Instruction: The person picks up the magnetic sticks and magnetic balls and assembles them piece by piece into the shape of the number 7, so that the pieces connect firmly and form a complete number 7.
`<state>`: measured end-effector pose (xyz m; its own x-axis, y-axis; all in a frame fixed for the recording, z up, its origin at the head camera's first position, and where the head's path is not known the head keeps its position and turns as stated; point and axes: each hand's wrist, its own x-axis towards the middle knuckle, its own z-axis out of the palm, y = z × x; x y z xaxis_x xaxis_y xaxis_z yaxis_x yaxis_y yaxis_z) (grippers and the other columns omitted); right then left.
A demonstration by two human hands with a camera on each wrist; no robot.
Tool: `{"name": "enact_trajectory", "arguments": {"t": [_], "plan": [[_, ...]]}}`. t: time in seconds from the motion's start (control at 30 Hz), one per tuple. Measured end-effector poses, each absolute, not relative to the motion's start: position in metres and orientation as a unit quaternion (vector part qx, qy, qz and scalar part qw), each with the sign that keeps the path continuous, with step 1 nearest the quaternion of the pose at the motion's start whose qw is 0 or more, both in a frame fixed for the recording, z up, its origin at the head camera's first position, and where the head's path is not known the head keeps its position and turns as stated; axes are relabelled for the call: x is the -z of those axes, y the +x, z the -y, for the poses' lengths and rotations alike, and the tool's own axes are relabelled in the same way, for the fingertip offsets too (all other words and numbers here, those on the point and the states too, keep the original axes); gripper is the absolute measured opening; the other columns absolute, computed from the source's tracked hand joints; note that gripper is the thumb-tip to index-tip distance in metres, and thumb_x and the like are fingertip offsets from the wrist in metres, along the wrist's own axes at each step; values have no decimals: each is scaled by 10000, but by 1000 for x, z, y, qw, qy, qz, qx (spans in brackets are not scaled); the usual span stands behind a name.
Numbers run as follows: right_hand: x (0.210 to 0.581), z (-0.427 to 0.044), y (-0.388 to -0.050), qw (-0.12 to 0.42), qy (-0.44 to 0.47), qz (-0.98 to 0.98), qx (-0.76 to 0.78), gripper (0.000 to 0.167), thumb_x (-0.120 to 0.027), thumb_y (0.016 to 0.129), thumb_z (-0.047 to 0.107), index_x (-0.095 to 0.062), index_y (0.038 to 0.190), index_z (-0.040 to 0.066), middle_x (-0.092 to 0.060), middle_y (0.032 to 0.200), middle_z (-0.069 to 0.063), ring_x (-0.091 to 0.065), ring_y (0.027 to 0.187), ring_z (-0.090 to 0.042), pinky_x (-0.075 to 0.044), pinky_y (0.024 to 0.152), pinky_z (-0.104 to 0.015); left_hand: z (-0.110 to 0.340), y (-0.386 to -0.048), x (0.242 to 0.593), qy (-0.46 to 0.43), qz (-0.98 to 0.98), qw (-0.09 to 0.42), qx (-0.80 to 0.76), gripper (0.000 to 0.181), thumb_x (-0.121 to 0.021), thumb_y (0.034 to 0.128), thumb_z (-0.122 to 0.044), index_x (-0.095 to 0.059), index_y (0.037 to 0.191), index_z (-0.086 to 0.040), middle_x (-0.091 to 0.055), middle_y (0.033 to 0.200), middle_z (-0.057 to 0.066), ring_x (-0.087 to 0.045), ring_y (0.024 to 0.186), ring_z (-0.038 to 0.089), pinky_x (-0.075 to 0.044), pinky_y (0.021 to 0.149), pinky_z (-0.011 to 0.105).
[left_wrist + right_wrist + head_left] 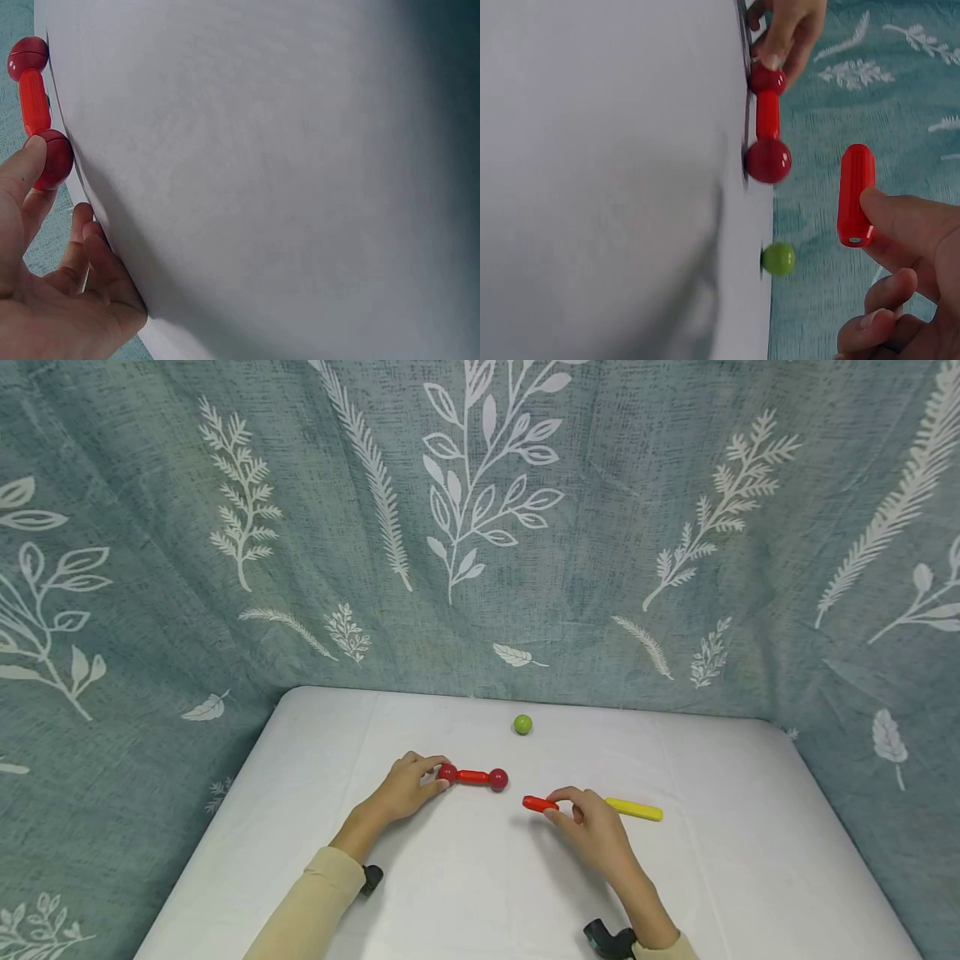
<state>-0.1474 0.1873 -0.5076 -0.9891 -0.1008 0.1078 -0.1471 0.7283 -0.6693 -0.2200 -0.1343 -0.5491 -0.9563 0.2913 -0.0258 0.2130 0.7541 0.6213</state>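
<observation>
On the white table, two dark red balls are joined by a short red rod (472,777). My left hand (406,787) pinches the near ball (56,159) between thumb and finger, the other fingers lying by the table. The far ball (498,779) is free of the hand. My right hand (594,828) holds a separate red rod (855,195) above the table, pinched between thumb and forefinger. A small hole shows in this rod's near end. Just right of that hand lies a yellow rod (634,810), its left end hidden behind the hand.
A green ball (522,724) sits near the back edge of the white table (465,877). Behind and beside the table hangs a blue-green curtain (585,568) with white leaf patterns. Black wrist devices (609,940) are strapped to both arms.
</observation>
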Motion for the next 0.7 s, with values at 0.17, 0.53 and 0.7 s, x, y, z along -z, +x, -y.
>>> {"name": "enact_trajectory", "arguments": {"t": [0.17,0.53,0.7], "plan": [[510,-167,-143,30,98,925,-365,207,-825,846,187,-748,1036,212,-410,675,26,-357,586,-118,-288,530,-245,134,-220,549,130,-935,62,-325,426,-690,956,-349,-624,1358,-225,-575,1132,76,-523,1053,256,-474,875,469],[515,-128,-137,14,185,908,-375,198,-815,854,207,-742,1033,250,-410,664,71,-345,568,-58,-290,518,-227,133,-220,549,124,-937,60,-322,431,-692,956,-347,-619,1364,-229,-574,1131,75,-530,1064,263,-480,880,477],[517,-115,-135,-4,218,903,-369,195,-804,867,228,-743,1052,236,-408,675,78,-349,569,-61,-294,527,-235,133,-220,548,123,-937,61,-322,430,-688,955,-365,-623,1359,-235,-574,1133,76,-535,1065,270,-482,876,486]]}}
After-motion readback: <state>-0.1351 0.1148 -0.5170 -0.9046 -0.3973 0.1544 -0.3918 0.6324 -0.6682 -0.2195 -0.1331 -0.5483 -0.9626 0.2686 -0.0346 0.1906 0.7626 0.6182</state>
